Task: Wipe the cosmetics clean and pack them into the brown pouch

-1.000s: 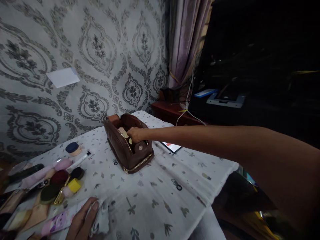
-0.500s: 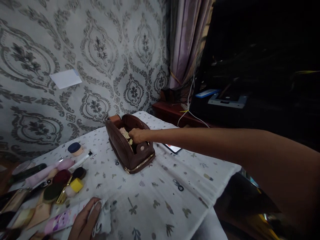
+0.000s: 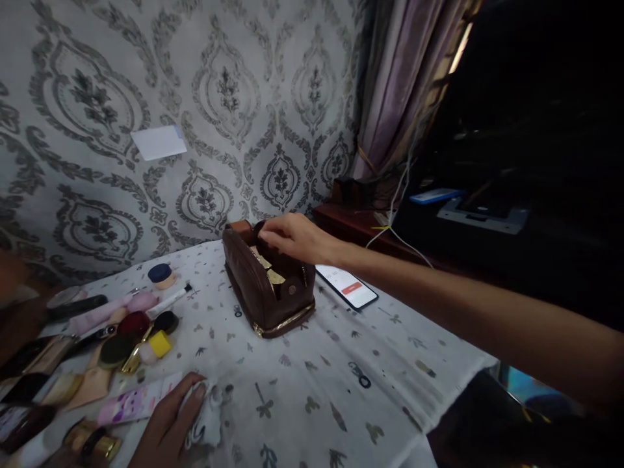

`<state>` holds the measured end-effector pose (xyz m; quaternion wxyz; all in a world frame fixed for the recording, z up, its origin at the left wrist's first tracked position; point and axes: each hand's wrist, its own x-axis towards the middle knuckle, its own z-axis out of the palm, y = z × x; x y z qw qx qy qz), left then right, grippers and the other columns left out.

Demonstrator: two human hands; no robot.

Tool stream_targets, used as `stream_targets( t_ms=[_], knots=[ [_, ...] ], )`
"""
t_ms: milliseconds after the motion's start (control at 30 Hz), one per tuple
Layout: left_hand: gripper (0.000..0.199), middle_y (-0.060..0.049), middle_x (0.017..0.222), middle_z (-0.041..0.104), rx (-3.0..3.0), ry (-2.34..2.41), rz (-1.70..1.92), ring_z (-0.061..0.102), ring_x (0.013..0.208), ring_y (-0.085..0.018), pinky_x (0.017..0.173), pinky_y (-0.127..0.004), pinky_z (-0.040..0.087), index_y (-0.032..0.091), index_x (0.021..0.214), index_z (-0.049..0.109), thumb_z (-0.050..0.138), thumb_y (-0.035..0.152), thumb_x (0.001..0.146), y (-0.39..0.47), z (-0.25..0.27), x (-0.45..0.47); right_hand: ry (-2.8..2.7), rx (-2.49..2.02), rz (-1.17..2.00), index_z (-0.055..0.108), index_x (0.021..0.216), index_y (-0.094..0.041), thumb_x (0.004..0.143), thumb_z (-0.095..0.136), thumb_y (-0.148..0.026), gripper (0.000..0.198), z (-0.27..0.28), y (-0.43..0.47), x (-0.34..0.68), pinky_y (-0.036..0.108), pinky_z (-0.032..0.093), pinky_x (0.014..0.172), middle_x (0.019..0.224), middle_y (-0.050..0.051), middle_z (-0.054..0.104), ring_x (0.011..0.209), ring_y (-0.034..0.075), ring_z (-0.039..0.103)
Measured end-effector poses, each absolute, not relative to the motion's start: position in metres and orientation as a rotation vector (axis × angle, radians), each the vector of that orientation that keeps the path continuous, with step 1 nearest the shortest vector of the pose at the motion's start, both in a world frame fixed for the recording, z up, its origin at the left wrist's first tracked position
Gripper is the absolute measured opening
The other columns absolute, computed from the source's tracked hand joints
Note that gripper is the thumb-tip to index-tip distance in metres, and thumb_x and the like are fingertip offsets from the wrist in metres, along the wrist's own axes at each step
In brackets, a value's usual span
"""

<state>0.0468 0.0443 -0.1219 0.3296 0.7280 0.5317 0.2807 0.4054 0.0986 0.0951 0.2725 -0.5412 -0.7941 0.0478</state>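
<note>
A brown leather toiletry bag (image 3: 268,296) stands unzipped on the table, with light yellowish pieces (image 3: 275,277) showing inside. Over its far rim hovers my right hand (image 3: 297,237), fingers loosely bent and nothing visible in them. Low in the view, my left hand (image 3: 170,416) rests on the table, its fingers around a crumpled white cloth (image 3: 207,416). Just left of that hand lies a pink and purple tube (image 3: 129,403).
Several cosmetics cover the table's left side, among them a jar with a dark blue lid (image 3: 160,274) and a yellow-capped item (image 3: 160,343). A lit phone (image 3: 358,296) lies right of the bag. White cables (image 3: 402,188) hang behind. Patterned wallpaper (image 3: 214,130) backs the table.
My right hand has risen from inside the bag to its far rim, and more of the phone shows. My left hand keeps its place by the tube. The view has shifted slightly.
</note>
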Motion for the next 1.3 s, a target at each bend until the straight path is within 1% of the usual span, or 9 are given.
stream_targets(
  t_ms=[133,333,467,533,667,800,933,1067,1300],
  knots=[
    [0.042,-0.001,0.09,0.069,1.823,1.317,0.657,0.064,0.088,-0.023,0.078,-0.029,0.053,0.024,0.097,0.067,0.049,0.061,0.089,0.036,-0.099,0.07,-2.172,-1.107,0.051,0.065,0.079,-0.013,0.099,0.047,-0.025,0.029,0.062,0.057,0.396,0.023,0.037,0.062,0.071,0.002,0.063,0.064,0.011,0.055],
    [0.039,0.005,0.063,0.045,1.791,1.204,0.747,0.046,0.059,-0.014,0.06,-0.026,0.04,0.021,0.082,0.054,0.041,0.055,0.095,0.033,-0.076,0.082,-2.333,-0.81,0.197,0.067,0.087,-0.016,0.102,0.043,-0.024,0.029,0.008,0.025,0.365,0.023,0.042,0.062,0.073,0.004,0.067,0.066,0.013,0.062],
    [0.03,0.003,0.069,0.05,1.823,1.291,0.918,0.049,0.065,-0.015,0.063,-0.027,0.039,0.02,0.093,0.056,0.042,0.047,0.097,0.035,-0.072,0.075,-2.327,-0.884,0.479,0.064,0.074,-0.016,0.102,0.04,-0.029,0.039,-0.023,0.029,0.333,0.023,0.038,0.052,0.062,0.002,0.06,0.053,0.011,0.053],
    [0.026,0.001,0.077,0.056,1.882,1.334,1.013,0.053,0.073,-0.018,0.069,-0.029,0.041,0.02,0.1,0.057,0.043,0.041,0.097,0.036,-0.072,0.071,-2.267,-0.958,0.612,0.066,0.078,-0.016,0.101,0.041,-0.031,0.037,-0.035,0.036,0.316,0.023,0.04,0.053,0.063,0.002,0.062,0.055,0.012,0.056],
    [0.019,-0.006,0.099,0.062,2.131,1.366,1.062,0.057,0.096,-0.024,0.087,-0.037,0.043,0.02,0.106,0.059,0.047,0.031,0.096,0.039,-0.077,0.066,-2.051,-1.046,0.76,0.066,0.104,-0.017,0.096,0.047,-0.034,0.027,-0.06,0.054,0.281,0.026,0.05,0.063,0.091,0.007,0.072,0.079,0.018,0.067],
    [0.026,-0.01,0.113,0.06,2.3,1.382,0.981,0.051,0.109,-0.028,0.095,-0.043,0.042,0.021,0.117,0.056,0.054,0.028,0.092,0.039,-0.082,0.065,-1.925,-1.027,0.785,0.062,0.112,-0.016,0.094,0.047,-0.034,0.029,-0.083,0.065,0.25,0.03,0.053,0.069,0.105,0.011,0.07,0.09,0.021,0.067],
    [0.03,-0.01,0.113,0.059,2.302,1.378,0.976,0.051,0.108,-0.028,0.095,-0.045,0.043,0.02,0.119,0.053,0.056,0.029,0.09,0.038,-0.079,0.065,-1.901,-0.978,0.729,0.063,0.107,-0.018,0.095,0.046,-0.031,0.024,-0.097,0.063,0.239,0.033,0.052,0.078,0.1,0.009,0.069,0.09,0.021,0.065],
    [0.027,-0.009,0.113,0.059,2.28,1.347,1.044,0.052,0.11,-0.027,0.097,-0.044,0.042,0.021,0.117,0.053,0.054,0.029,0.091,0.036,-0.076,0.065,-1.906,-0.983,0.738,0.063,0.107,-0.019,0.095,0.047,-0.033,0.024,-0.101,0.062,0.245,0.032,0.052,0.075,0.098,0.008,0.069,0.087,0.021,0.065],
    [0.014,-0.008,0.101,0.062,2.263,1.359,1.149,0.055,0.102,-0.025,0.094,-0.041,0.044,0.021,0.101,0.059,0.048,0.023,0.092,0.036,-0.077,0.065,-1.961,-0.962,0.7,0.065,0.105,-0.018,0.095,0.047,-0.034,0.026,-0.1,0.06,0.245,0.034,0.052,0.078,0.096,0.009,0.068,0.087,0.022,0.064]
  ],
)
